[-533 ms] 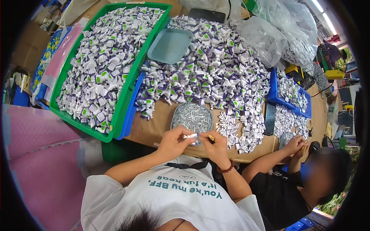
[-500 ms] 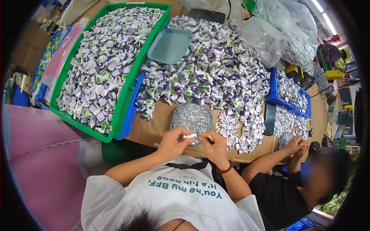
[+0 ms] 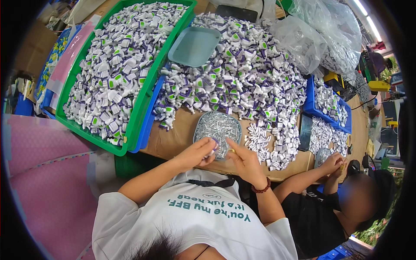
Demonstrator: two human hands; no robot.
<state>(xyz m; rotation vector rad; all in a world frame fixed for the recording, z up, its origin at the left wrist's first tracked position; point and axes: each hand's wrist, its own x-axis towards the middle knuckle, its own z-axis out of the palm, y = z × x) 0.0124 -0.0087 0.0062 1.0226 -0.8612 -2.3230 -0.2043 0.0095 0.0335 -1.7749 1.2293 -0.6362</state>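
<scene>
My left hand is closed around a small white and purple plastic figure piece, mostly hidden by the fingers. Just to its right, my right hand has its thumb and forefinger at the near rim of a grey-blue tray of loose metal pins or screws. A small yellow thing shows in the right hand's grip; its kind is unclear. Whether the fingertips also pinch a pin cannot be made out. Right of the tray lie several small white plastic parts.
A heap of white, purple and green figures covers the table behind. At left stands a green crate full of them; a light-blue lid or tray rests beside it. A co-worker's hands work at right, near a blue bin.
My hands have moved apart. The left has turned, covering more of the figure piece, while the right has reached its fingertips toward the tray. The view has shifted slightly.
</scene>
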